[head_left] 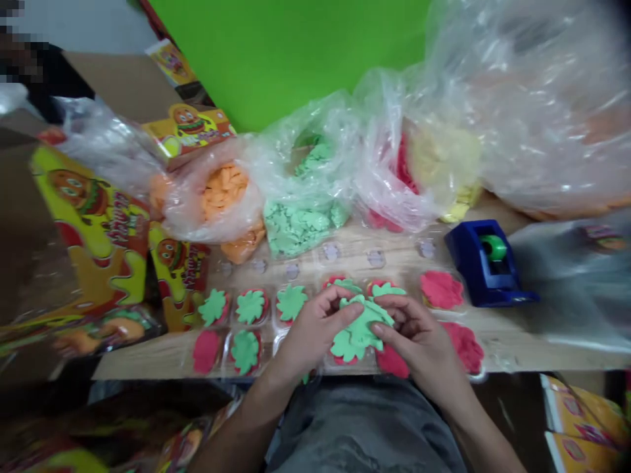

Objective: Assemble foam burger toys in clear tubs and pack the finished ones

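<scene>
From the head camera, the left hand (pixel 314 325) and the right hand (pixel 419 343) meet above a clear plastic tray (pixel 296 332), with the fingers half curled. Between them, thumbs and fingertips pinch a ragged green dough sheet (pixel 359 332) from both sides, holding it up off the tray, though its lower edge droops close to the cups. The dough appears soft, which may explain why both hands support it.

The tray's round cups (pixel 249 307) stand in rows within easy reach in front of the person. Several hold red dough topped with a scalloped green dough piece (pixel 245 351), while a red dough round (pixel 441 289) sits uncovered to the right. Empty cup hollows (pixel 330 252) line the far side.

Behind the tray, loose dough waits in open plastic bags: orange dough (pixel 223 190) and green dough (pixel 296 226), gathered together on the wooden table (pixel 148 361) so each colour stays separate. A blue tape dispenser (pixel 480 263) stands at the right, and burger-printed boxes (pixel 93 210) are stacked at the left.
</scene>
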Available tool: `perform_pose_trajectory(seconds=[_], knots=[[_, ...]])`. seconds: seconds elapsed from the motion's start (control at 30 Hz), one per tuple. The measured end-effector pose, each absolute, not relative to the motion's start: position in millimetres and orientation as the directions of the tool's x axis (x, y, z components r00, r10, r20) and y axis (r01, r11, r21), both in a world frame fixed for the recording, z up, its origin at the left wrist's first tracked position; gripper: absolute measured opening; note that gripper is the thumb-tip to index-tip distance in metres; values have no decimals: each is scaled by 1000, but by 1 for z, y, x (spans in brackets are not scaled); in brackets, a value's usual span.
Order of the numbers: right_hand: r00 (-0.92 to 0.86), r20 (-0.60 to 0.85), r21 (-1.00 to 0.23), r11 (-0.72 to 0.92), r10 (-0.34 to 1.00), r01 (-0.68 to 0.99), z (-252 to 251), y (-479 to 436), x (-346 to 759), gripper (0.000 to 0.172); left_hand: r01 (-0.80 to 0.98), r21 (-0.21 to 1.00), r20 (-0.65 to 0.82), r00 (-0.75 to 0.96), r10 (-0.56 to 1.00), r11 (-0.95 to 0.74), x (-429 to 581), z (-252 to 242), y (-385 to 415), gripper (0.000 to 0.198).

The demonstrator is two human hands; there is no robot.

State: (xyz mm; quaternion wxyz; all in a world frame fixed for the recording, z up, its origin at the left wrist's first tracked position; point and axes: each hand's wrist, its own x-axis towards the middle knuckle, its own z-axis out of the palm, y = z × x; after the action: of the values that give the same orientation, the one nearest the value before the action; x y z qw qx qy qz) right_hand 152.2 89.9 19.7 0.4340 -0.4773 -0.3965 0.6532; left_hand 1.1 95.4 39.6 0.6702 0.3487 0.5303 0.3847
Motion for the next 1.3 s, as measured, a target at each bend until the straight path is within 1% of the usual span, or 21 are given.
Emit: perform_pose_trajectory(seconds=[0.07, 0.1, 0.13, 0.17, 0.2, 0.23, 0.3, 0.37, 0.43, 0.5, 0.6, 0.7, 0.8, 0.87, 0.97, 1.07, 1.13, 1.23, 1.3], knots=[[-198, -217, -964, -242, 956, -113, 20, 92, 140, 31, -307, 832, -487, -2, 874, 463, -9, 31, 85, 25], [-225, -180, -979, -197, 958, -52, 19, 91, 137, 35, -307, 849, -482, -115, 869, 430, -19, 27, 79, 30], [-253, -142, -990, -143, 957, 14, 15, 91, 134, 37, -241, 890, -445, -264, 856, 388, -33, 23, 73, 34], [-277, -112, -993, -94, 954, 78, 11, 91, 134, 38, -129, 927, -373, -428, 823, 353, -51, 20, 65, 36], [-290, -94, -989, -57, 952, 133, 5, 90, 134, 37, 18, 942, -261, -588, 765, 336, -72, 18, 55, 37], [-297, -93, -982, -39, 950, 183, -1, 91, 136, 36, 131, 932, -153, -705, 692, 339, -94, 16, 44, 35], [-279, -111, -962, -32, 954, 273, -11, 93, 140, 35, 234, 895, -23, -826, 563, 380, -138, 11, 20, 31], [-254, -121, -936, -25, 960, 350, -16, 97, 144, 37, 301, 844, 44, -863, 503, 443, -172, 3, -1, 30], [-241, -99, -915, 7, 966, 403, -17, 101, 145, 38, 375, 777, 85, -858, 507, 505, -193, -8, -13, 28], [-237, -48, -904, 59, 970, 424, -14, 105, 145, 36, 470, 694, 147, -834, 531, 546, -201, -19, -16, 22], [-221, 38, -888, 134, 975, 440, -12, 109, 146, 33, 611, 564, 292, -777, 558, 556, -193, -22, -7, 15], [-209, 60, -861, 157, 976, 483, -16, 111, 153, 32, 728, 485, 409, -678, 611, 484, -178, -8, 17, 14], [-226, 43, -852, 154, 973, 500, -22, 112, 162, 33, 841, 442, 478, -515, 711, 312, -170, 16, 68, 13], [-207, 47, -854, 147, 977, 500, -24, 112, 168, 33, 870, 438, 499, -446, 743, 228, -176, 31, 118, 15], [-159, 73, -843, 146, 985, 518, -26, 109, 178, 34, 872, 456, 477, -409, 778, 179, -199, 45, 202, 19], [-134, 121, -796, 177, 984, 579, -33, 105, 200, 34, 861, 487, 418, -375, 828, 144, -213, 51, 270, 21], [-105, 148, -763, 181, 983, 621, -42, 102, 219, 33, 858, 506, 421, -339, 841, 92, -208, 53, 299, 25], [9, 130, -750, 93, 991, 655, -54, 97, 241, 31, 846, 532, 464, -261, 847, -31, -176, 55, 333, 25], [93, 103, -759, 18, 990, 651, -53, 97, 248, 29, 824, 554, 446, -176, 878, -116, -147, 54, 356, 25]])
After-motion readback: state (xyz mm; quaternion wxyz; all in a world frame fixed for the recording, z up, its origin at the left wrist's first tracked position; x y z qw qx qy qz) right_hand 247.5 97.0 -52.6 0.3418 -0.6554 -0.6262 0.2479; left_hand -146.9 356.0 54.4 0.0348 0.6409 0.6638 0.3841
